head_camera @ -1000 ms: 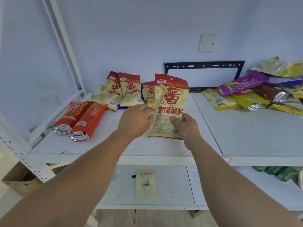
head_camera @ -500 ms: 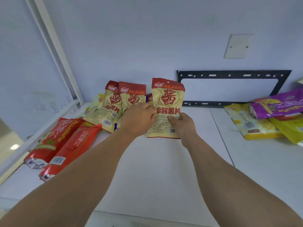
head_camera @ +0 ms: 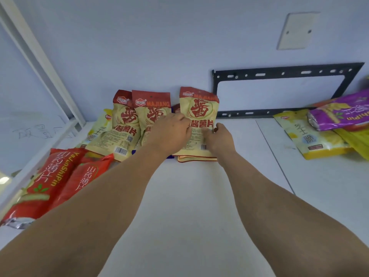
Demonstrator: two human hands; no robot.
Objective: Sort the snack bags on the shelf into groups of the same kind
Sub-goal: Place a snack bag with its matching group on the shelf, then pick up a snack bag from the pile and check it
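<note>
Far left of the left hand's fingers, two red bags (head_camera: 50, 180) lie side by side on the white shelf (head_camera: 199, 196), their silver ends toward the shelf's front edge. Behind them, just left of those fingers, two cream bags (head_camera: 127, 126) with red tops lean back, overlapping each other, and a pale yellow bag (head_camera: 101, 126) shows partly under their left edge.

The left hand (head_camera: 169, 134) reaches over the right one of the leaning bags; its fingers curl round the left edge of the held bag (head_camera: 197, 118), a cream bag of the same kind with a red top and a large red character. This bag stands tilted back between the two hands, its lower end on a stack of like bags (head_camera: 196, 157) whose edges show just beneath it. A strip of a blue bag (head_camera: 169, 155) peeks out below the left wrist.

The right hand (head_camera: 219, 138) holds the bag's lower right side, the thumb pressed on its front; the other fingers are hidden behind it.

Well right of the right fingers, a yellow bag (head_camera: 311, 136) lies flat on the shelf with a purple bag (head_camera: 339, 112) resting across its upper right corner, and more yellow packaging at the frame edge. Behind, a black bracket (head_camera: 279, 72) and a blank plate (head_camera: 297, 31) sit on the wall.
</note>
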